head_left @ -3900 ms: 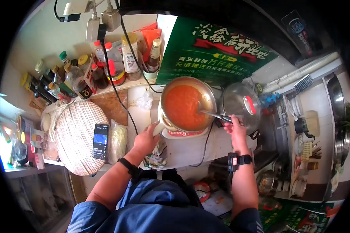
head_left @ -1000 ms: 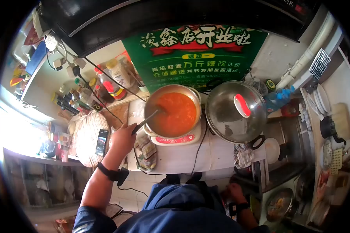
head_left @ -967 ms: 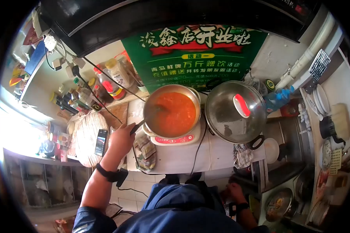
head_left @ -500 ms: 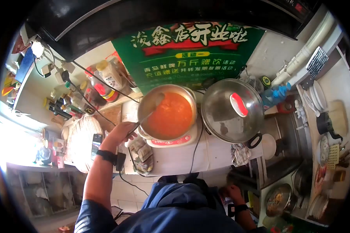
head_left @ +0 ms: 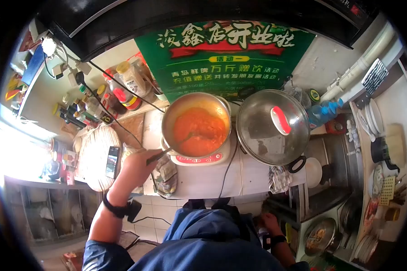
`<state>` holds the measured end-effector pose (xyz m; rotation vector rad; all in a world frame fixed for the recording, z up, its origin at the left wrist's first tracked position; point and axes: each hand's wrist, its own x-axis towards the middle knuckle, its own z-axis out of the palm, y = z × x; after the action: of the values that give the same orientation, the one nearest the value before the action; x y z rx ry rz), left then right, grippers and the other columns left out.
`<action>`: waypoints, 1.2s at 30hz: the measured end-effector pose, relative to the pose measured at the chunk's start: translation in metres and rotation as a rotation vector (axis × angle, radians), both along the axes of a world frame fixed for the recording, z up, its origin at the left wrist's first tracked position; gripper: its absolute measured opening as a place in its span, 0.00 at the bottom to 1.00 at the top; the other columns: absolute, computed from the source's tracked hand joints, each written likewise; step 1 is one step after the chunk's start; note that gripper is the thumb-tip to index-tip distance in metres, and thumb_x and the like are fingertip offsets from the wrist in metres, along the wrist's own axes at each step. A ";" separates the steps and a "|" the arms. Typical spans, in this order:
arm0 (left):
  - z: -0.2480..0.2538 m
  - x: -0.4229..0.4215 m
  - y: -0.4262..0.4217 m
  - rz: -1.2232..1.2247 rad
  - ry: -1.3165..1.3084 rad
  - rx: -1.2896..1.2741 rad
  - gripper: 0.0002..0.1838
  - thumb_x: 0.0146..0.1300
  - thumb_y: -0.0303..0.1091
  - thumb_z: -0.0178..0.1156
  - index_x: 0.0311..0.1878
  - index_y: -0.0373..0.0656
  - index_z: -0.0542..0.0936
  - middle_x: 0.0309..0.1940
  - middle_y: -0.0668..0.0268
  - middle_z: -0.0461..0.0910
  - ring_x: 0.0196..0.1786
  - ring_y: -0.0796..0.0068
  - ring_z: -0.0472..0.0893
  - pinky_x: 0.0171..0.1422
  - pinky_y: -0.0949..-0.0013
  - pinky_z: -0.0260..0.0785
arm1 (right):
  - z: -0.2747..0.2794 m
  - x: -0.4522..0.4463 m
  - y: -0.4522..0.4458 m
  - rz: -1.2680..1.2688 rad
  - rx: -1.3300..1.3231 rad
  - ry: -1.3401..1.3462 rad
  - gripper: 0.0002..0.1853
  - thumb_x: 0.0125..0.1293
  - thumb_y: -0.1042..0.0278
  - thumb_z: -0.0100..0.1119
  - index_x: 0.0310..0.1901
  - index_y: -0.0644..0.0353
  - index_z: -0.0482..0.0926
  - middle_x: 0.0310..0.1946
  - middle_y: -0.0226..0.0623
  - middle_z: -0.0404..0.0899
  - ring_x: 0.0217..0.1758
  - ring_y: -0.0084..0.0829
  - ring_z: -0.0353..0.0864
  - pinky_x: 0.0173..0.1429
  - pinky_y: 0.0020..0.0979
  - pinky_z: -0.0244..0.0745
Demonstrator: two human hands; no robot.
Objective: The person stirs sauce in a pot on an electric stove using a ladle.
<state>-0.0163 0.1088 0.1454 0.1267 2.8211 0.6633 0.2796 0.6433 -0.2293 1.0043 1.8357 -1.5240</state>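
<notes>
A long-handled cooking spoon (head_left: 166,151) is in my left hand (head_left: 138,168), which is closed around its dark handle. The spoon's head is sunk in orange-red soup (head_left: 201,128) inside a round metal pot (head_left: 168,115). That pot sits on a white and red electric cooker (head_left: 199,159). To its right is a wide pan with a glass lid (head_left: 262,131) that has a red knob. My right hand (head_left: 271,223) hangs low beside my body, away from the counter; its fingers are partly hidden and too dark to read.
A folded cloth (head_left: 166,176) lies left of the cooker, another (head_left: 279,178) below the lidded pan. A phone (head_left: 112,161) rests on a round wooden board (head_left: 96,158). Several bottles and jars (head_left: 131,81) line the back left. Cables cross the counter (head_left: 208,180). Plates (head_left: 371,115) stand at right.
My left hand has moved slightly down and turned. The spoon's head has come from the upper left of the pot down into the soup nearer me, stirring its surface.
</notes>
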 end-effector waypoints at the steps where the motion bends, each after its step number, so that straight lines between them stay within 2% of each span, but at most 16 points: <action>1: 0.010 0.012 0.004 0.012 0.015 -0.038 0.21 0.67 0.32 0.68 0.63 0.53 0.87 0.42 0.54 0.86 0.45 0.49 0.87 0.50 0.53 0.79 | 0.003 -0.007 0.002 0.005 -0.032 -0.006 0.15 0.72 0.60 0.68 0.45 0.66 0.89 0.35 0.41 0.89 0.37 0.33 0.88 0.44 0.38 0.82; 3: 0.020 0.037 0.008 0.033 0.043 -0.113 0.20 0.67 0.32 0.68 0.62 0.53 0.88 0.40 0.53 0.85 0.45 0.48 0.87 0.50 0.51 0.79 | -0.002 -0.012 0.007 0.049 -0.022 -0.002 0.14 0.73 0.61 0.69 0.45 0.66 0.89 0.35 0.40 0.89 0.36 0.33 0.88 0.44 0.38 0.83; 5: 0.015 0.054 0.013 0.031 0.026 -0.137 0.21 0.67 0.32 0.67 0.64 0.55 0.86 0.44 0.54 0.84 0.46 0.47 0.87 0.51 0.50 0.79 | -0.031 -0.012 0.020 0.126 0.063 0.027 0.13 0.73 0.62 0.68 0.46 0.66 0.89 0.35 0.40 0.89 0.35 0.32 0.88 0.42 0.38 0.83; 6: 0.005 0.059 0.017 0.036 0.017 -0.151 0.22 0.67 0.32 0.67 0.64 0.55 0.86 0.45 0.54 0.84 0.46 0.47 0.87 0.51 0.50 0.79 | -0.035 -0.011 0.024 0.077 0.018 0.008 0.13 0.73 0.63 0.68 0.47 0.66 0.89 0.35 0.40 0.89 0.35 0.32 0.88 0.41 0.38 0.84; 10: -0.040 0.054 0.036 0.086 0.059 -0.114 0.23 0.68 0.33 0.66 0.66 0.58 0.84 0.48 0.55 0.84 0.49 0.47 0.87 0.54 0.49 0.80 | -0.007 -0.029 0.022 -0.015 -0.069 -0.050 0.14 0.73 0.63 0.69 0.49 0.66 0.88 0.34 0.40 0.89 0.35 0.31 0.89 0.38 0.39 0.84; 14: -0.029 0.054 0.039 0.171 0.098 -0.058 0.24 0.68 0.32 0.66 0.67 0.56 0.83 0.51 0.55 0.84 0.50 0.46 0.86 0.55 0.49 0.80 | 0.012 -0.034 0.020 -0.032 -0.083 -0.049 0.16 0.74 0.60 0.67 0.50 0.67 0.88 0.34 0.41 0.90 0.36 0.31 0.89 0.40 0.38 0.84; 17: -0.026 0.062 0.032 0.178 0.143 -0.029 0.24 0.67 0.32 0.66 0.68 0.56 0.82 0.52 0.55 0.85 0.51 0.46 0.86 0.56 0.50 0.80 | 0.003 -0.029 0.026 0.082 -0.091 -0.032 0.12 0.75 0.58 0.64 0.40 0.60 0.83 0.29 0.34 0.83 0.27 0.29 0.82 0.35 0.33 0.81; 20: -0.048 0.056 0.034 0.170 0.110 -0.101 0.25 0.68 0.33 0.65 0.69 0.56 0.81 0.52 0.54 0.84 0.52 0.45 0.86 0.56 0.49 0.80 | -0.024 -0.009 0.033 0.104 0.013 0.037 0.14 0.74 0.58 0.65 0.36 0.60 0.83 0.29 0.34 0.83 0.29 0.29 0.83 0.36 0.33 0.80; 24: -0.056 0.040 0.045 0.154 0.141 -0.096 0.24 0.69 0.35 0.65 0.69 0.57 0.81 0.52 0.53 0.85 0.52 0.44 0.86 0.57 0.48 0.80 | -0.040 0.003 0.042 0.138 0.068 0.012 0.15 0.74 0.57 0.66 0.36 0.62 0.84 0.29 0.35 0.85 0.29 0.30 0.84 0.37 0.33 0.80; 27: -0.044 0.039 0.046 0.184 0.164 -0.053 0.25 0.70 0.35 0.64 0.70 0.56 0.80 0.51 0.54 0.85 0.51 0.45 0.86 0.56 0.47 0.79 | -0.011 -0.001 0.034 0.095 0.021 -0.023 0.15 0.74 0.57 0.66 0.37 0.63 0.85 0.30 0.37 0.86 0.30 0.31 0.86 0.37 0.34 0.81; 30: -0.039 0.031 0.049 0.190 0.182 -0.042 0.25 0.71 0.37 0.63 0.71 0.56 0.79 0.51 0.54 0.86 0.52 0.45 0.86 0.55 0.48 0.79 | -0.006 0.002 0.031 0.074 0.002 -0.023 0.15 0.74 0.57 0.66 0.38 0.63 0.85 0.31 0.38 0.88 0.31 0.32 0.88 0.38 0.35 0.83; 32: -0.059 0.017 0.053 0.197 0.152 -0.112 0.25 0.72 0.39 0.62 0.72 0.56 0.79 0.50 0.54 0.86 0.52 0.45 0.86 0.55 0.47 0.79 | -0.027 0.009 0.037 0.081 -0.005 -0.031 0.15 0.74 0.57 0.65 0.38 0.62 0.86 0.31 0.38 0.88 0.32 0.33 0.89 0.38 0.36 0.83; 34: -0.086 0.007 0.051 0.164 0.103 -0.147 0.26 0.73 0.41 0.61 0.74 0.57 0.77 0.48 0.53 0.87 0.51 0.45 0.87 0.55 0.47 0.79 | -0.058 0.022 0.044 0.149 0.098 -0.007 0.14 0.74 0.57 0.65 0.39 0.62 0.86 0.31 0.38 0.88 0.32 0.33 0.89 0.39 0.37 0.84; 36: -0.078 0.003 0.058 0.162 0.038 -0.177 0.27 0.73 0.41 0.61 0.75 0.58 0.77 0.48 0.52 0.88 0.51 0.45 0.87 0.55 0.46 0.79 | -0.076 0.029 0.048 0.191 0.159 0.006 0.14 0.75 0.57 0.65 0.39 0.61 0.86 0.31 0.38 0.88 0.31 0.33 0.88 0.39 0.37 0.84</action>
<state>-0.0129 0.1666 0.0676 -0.1226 2.9330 0.4433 0.3081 0.6917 -0.3049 0.8666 2.0196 -1.2864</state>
